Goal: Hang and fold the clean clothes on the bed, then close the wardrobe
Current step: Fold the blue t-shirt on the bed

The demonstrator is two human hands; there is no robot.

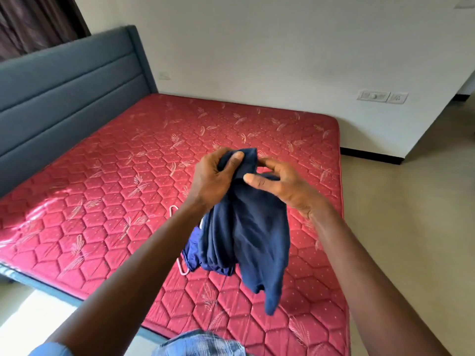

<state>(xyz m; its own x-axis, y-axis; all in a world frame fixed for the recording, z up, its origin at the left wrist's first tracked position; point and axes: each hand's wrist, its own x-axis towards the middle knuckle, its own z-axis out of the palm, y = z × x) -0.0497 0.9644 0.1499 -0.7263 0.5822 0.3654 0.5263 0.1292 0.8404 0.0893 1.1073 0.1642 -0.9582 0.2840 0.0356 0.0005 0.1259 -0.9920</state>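
Navy garment (pixel 244 227) in left hand (pixel 213 176)

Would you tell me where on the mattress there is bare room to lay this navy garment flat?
The red quilted mattress is bare from the grey padded headboard to the white wall, and along its right edge. It is crowded in the near middle, where a brighter blue garment and a pale wire hanger lie.

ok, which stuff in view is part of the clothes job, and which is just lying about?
Job: navy garment, held up in both hands; brighter blue garment partly hidden behind it; hanger lying on the mattress.
Just there: headboard; curtain; wall switches.
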